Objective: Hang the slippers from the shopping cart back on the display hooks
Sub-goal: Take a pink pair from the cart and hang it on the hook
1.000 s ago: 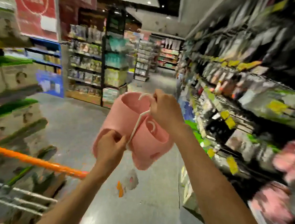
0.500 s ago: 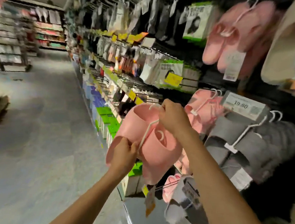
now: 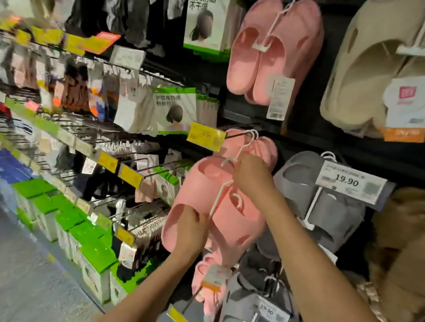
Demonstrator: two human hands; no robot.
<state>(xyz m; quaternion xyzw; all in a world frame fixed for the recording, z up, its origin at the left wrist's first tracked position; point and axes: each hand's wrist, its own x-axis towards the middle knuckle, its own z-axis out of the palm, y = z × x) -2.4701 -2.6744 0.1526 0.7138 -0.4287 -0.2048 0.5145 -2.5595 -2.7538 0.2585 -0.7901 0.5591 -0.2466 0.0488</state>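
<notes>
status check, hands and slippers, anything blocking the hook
Right hand pinches white hanger; left hand grips pink slippers. Not yet hung. Hook already carries a pink pair.

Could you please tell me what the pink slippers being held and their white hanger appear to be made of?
Pink slippers: probably moulded foam or rubber, matte; thick, seamless, smooth body. White hanger: likely hard plastic; a thin, rigid, glossy rod with a moulded hook.

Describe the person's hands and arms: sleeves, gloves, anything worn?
Both arms are bare as far up as the frame shows, with no sleeves visible. The left hand and right hand are ungloved. No watch, ring or band shows on either wrist or on the visible fingers.
</notes>
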